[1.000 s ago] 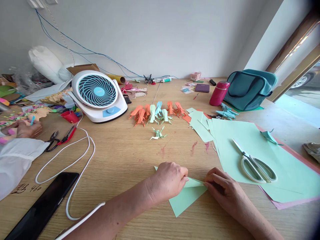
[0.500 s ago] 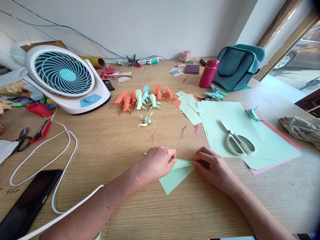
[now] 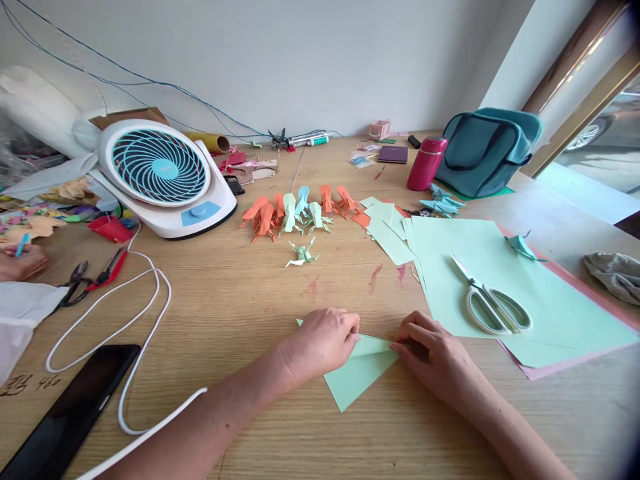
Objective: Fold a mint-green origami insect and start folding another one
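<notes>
Both hands are down on the table pressing a green paper that's folded into a triangle: left hand curled with fingertips pinching the top edge, right hand pinching the same crease from the other side. Scissors sit on the sheets just to the right, and a row of origami sits further back near the fan.

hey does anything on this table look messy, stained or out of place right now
Yes. Reddish smears stain the bare wood of the table just beyond the green paper that the left hand and right hand press flat. A white cable also loops loosely across the table.
</notes>
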`<state>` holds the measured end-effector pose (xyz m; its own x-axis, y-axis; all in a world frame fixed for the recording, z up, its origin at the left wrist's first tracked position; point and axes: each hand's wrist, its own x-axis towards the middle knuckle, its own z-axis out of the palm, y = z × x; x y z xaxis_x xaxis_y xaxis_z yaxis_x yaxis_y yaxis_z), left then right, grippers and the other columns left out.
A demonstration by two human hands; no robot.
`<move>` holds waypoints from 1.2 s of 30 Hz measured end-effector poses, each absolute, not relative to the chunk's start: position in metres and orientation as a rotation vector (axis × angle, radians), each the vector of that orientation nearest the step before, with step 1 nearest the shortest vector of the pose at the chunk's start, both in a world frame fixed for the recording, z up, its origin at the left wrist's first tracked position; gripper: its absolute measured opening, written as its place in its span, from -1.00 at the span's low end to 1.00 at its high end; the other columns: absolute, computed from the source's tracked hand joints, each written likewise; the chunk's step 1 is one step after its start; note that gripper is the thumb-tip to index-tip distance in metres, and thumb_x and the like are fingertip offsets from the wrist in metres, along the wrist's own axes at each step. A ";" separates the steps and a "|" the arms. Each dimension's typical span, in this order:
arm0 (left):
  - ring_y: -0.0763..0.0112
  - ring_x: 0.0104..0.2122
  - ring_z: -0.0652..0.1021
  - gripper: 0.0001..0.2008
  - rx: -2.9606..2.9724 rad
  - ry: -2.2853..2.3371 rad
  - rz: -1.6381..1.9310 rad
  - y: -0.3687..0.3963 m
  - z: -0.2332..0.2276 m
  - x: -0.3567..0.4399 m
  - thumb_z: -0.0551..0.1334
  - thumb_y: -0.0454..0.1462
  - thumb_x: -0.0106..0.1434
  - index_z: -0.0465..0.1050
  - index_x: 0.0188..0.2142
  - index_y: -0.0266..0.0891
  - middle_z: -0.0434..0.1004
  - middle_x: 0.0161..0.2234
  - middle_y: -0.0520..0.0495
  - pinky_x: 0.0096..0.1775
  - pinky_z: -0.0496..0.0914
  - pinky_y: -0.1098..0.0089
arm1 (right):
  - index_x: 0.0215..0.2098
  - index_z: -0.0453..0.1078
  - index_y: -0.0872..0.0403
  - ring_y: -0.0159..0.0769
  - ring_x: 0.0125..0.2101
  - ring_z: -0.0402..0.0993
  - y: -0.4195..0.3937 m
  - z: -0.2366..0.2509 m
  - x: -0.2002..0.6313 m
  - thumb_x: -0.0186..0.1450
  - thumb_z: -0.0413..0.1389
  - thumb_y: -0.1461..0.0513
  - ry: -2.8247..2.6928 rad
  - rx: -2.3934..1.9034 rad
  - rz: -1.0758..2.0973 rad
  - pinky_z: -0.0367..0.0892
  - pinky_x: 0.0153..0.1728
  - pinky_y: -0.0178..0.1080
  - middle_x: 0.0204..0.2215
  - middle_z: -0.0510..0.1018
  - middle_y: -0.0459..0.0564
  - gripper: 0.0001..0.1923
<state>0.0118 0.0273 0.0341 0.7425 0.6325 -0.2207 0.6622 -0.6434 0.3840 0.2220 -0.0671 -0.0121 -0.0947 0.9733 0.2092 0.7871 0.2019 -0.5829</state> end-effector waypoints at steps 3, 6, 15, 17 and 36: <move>0.37 -0.32 0.55 -0.87 2.488 0.994 -0.093 0.027 0.035 0.012 0.11 -0.34 0.30 0.40 -0.37 -0.21 0.57 -0.32 -0.01 -0.35 0.31 0.42 | -0.45 0.33 0.01 -0.29 -0.43 0.41 -0.066 -0.014 0.221 0.35 0.06 0.23 -1.913 -1.640 0.419 0.38 -0.39 -0.24 -0.39 0.43 -0.04 -0.81; 0.37 -0.34 0.55 -0.87 2.485 1.017 -0.094 0.027 0.036 0.012 0.11 -0.34 0.30 0.39 -0.37 -0.21 0.57 -0.32 0.00 -0.37 0.30 0.42 | -0.45 0.31 0.01 -0.30 -0.46 0.39 -0.066 -0.016 0.220 0.37 0.05 0.21 -1.902 -1.641 0.419 0.36 -0.43 -0.24 -0.40 0.42 -0.04 -0.79; 0.37 -0.36 0.55 -0.86 2.480 1.044 -0.103 0.027 0.038 0.014 0.09 -0.34 0.30 0.39 -0.37 -0.20 0.59 -0.32 0.01 -0.37 0.29 0.42 | -0.45 0.27 0.02 -0.32 -0.47 0.36 -0.065 -0.016 0.219 0.35 0.07 0.24 -1.893 -1.655 0.407 0.33 -0.45 -0.26 -0.40 0.39 -0.05 -0.80; 0.37 -0.36 0.55 -0.86 2.488 1.043 -0.110 0.026 0.038 0.014 0.09 -0.35 0.31 0.39 -0.37 -0.20 0.59 -0.32 0.01 -0.37 0.27 0.41 | -0.45 0.28 0.02 -0.31 -0.45 0.37 -0.065 -0.015 0.218 0.34 0.08 0.25 -1.881 -1.670 0.404 0.33 -0.43 -0.25 -0.39 0.40 -0.05 -0.81; 0.30 -0.29 0.55 -0.82 2.629 1.040 -0.145 0.024 0.033 0.018 0.19 -0.19 0.37 0.36 -0.36 -0.20 0.55 -0.31 0.01 -0.40 0.20 0.36 | -0.43 0.31 0.03 -0.32 -0.40 0.35 -0.066 -0.003 0.217 0.30 0.09 0.30 -1.843 -1.730 0.558 0.29 -0.35 -0.25 -0.35 0.38 -0.05 -0.86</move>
<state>0.0184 0.0236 0.0331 0.7317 0.6502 -0.2048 0.6814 -0.6889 0.2472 0.2175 -0.0655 -0.0030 -0.0240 0.9939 0.1075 0.7676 0.0872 -0.6350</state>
